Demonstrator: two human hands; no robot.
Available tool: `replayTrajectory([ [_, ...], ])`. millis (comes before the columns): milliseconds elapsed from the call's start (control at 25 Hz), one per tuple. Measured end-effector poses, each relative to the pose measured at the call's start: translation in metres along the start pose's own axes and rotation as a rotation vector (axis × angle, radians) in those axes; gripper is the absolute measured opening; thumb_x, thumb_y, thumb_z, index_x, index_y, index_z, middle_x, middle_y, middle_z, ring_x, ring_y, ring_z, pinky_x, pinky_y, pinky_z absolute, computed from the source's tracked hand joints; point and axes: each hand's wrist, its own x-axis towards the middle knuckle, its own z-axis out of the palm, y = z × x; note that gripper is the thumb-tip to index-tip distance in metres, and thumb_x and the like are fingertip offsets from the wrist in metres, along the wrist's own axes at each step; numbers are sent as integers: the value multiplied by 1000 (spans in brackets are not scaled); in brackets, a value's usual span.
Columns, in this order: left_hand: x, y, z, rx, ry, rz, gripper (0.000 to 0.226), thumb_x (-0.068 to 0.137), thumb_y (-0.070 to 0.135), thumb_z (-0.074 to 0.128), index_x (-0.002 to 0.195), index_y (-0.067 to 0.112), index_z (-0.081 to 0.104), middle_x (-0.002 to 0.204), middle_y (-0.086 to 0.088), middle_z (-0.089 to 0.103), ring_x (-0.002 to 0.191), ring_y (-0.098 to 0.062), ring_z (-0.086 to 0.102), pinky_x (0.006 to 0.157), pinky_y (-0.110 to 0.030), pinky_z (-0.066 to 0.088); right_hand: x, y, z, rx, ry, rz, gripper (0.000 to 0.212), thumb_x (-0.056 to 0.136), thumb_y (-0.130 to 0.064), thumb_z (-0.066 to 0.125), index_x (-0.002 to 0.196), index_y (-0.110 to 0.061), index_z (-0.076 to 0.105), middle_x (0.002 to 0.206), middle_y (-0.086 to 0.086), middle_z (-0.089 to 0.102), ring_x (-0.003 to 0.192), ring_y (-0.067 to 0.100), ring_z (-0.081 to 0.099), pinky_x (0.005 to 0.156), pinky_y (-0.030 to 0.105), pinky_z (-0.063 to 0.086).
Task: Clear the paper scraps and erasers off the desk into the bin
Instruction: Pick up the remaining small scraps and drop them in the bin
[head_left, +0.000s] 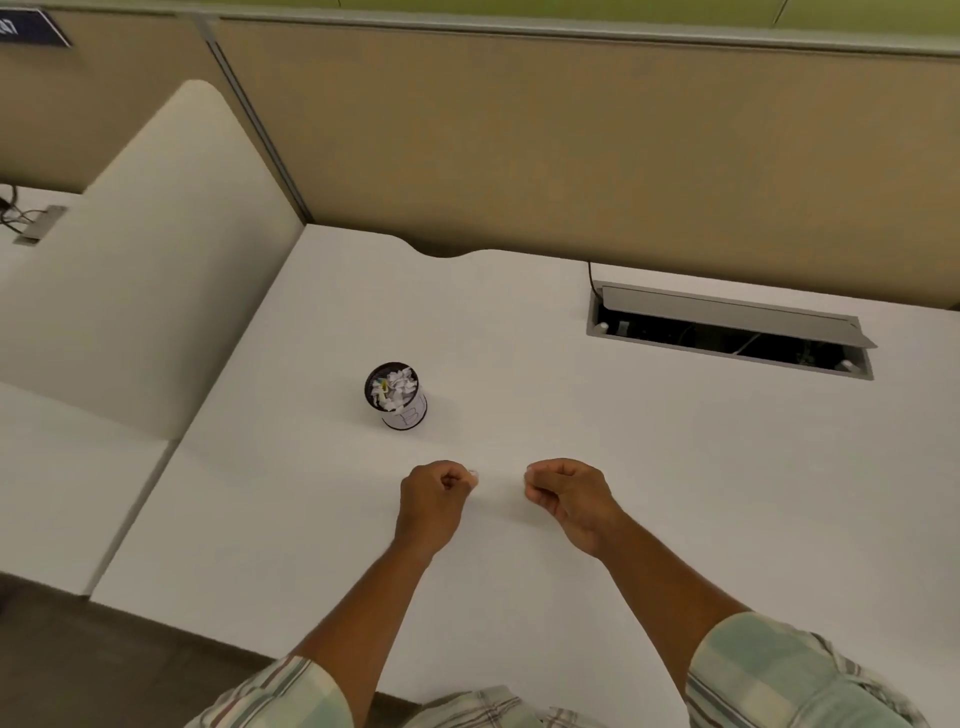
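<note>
On the near middle of the white table (649, 467), the left hand (434, 501) and right hand (569, 499) rest side by side, each curled almost to a fist with thumb and forefinger pinched together. A pale speck shows at each pinch, perhaps a paper scrap, but it is too small to be sure. The bin (397, 396), a small dark cylinder with a paper label, stands upright just beyond the left hand, already heaped with white paper scraps (401, 387) and something yellowish. No loose scraps or erasers can be made out on the bare surface.

If the pinches do hold scraps, each should probably be carried directly over the rim and released low, since the heap is nearly brim-high and light pieces could spill. The path there is open. The open cable hatch (727, 332) lies well away to the right, and the table's left edge is near the bin.
</note>
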Motion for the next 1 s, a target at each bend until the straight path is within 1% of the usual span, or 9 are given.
replayTrajectory([
  [120, 20, 15, -41, -1, 108, 39, 13, 82, 25, 75, 68, 25, 74, 76, 22, 75, 73, 5, 69, 63, -9, 49, 11, -22, 54, -55, -61, -34, 10, 81, 5, 78, 90, 6, 74, 83, 13, 75, 76, 21, 72, 75, 29, 62],
  [240, 44, 26, -77, 12, 218, 86, 16, 80, 23, 75, 66, 30, 73, 67, 17, 72, 69, 2, 67, 57, -4, 44, 24, -46, 109, -166, -108, -109, 5, 80, 6, 77, 83, 3, 76, 84, 14, 75, 73, 23, 72, 80, 35, 64],
  [320, 63, 31, -98, 26, 266, 105, 16, 79, 20, 74, 67, 30, 73, 67, 14, 72, 69, -1, 68, 60, -10, 48, 35, -60, 146, -264, -120, -179, 6, 79, 7, 76, 79, 1, 76, 81, 14, 75, 72, 24, 72, 81, 37, 64],
  [440, 90, 38, -117, 33, 299, 109, 10, 80, 17, 71, 74, 21, 77, 73, 8, 75, 72, -6, 70, 66, -23, 56, 53, -73, 190, -438, -122, -281, 7, 77, 8, 74, 82, 4, 74, 78, 16, 74, 68, 26, 71, 77, 40, 65],
  [600, 116, 38, -122, 92, 285, 140, 10, 83, 12, 71, 77, 12, 79, 76, 0, 76, 72, -15, 70, 69, -28, 57, 79, -76, 227, -720, -28, -394, 11, 74, 5, 71, 79, -4, 71, 79, 15, 75, 65, 27, 74, 73, 44, 65],
  [680, 125, 34, -120, 125, 267, 120, 12, 85, 12, 72, 76, 11, 80, 77, -2, 75, 74, -17, 68, 69, -27, 54, 91, -75, 238, -848, 18, -429, 15, 76, 5, 70, 81, -9, 68, 83, 10, 73, 75, 27, 74, 73, 40, 64],
  [800, 131, 27, -118, 197, 239, 105, 18, 87, 12, 67, 75, 11, 80, 79, -4, 75, 78, -17, 66, 64, -20, 47, 101, -71, 244, -1038, 33, -469, 18, 83, 4, 62, 88, -12, 67, 88, -1, 68, 83, 18, 67, 71, 28, 58],
  [880, 132, 23, -118, 233, 236, 107, 18, 87, 10, 65, 76, 10, 80, 83, -6, 75, 81, -18, 67, 64, -19, 45, 104, -69, 244, -1094, 29, -496, 15, 85, 2, 62, 89, -11, 67, 87, -3, 68, 83, 15, 66, 68, 24, 55],
  [1000, 131, 21, -120, 215, 268, 104, 11, 83, 8, 69, 82, 12, 79, 85, -2, 75, 79, -17, 68, 68, -24, 51, 104, -67, 241, -1116, 58, -538, 17, 81, 2, 64, 81, -14, 65, 79, -7, 66, 74, 11, 64, 57, 15, 45],
])
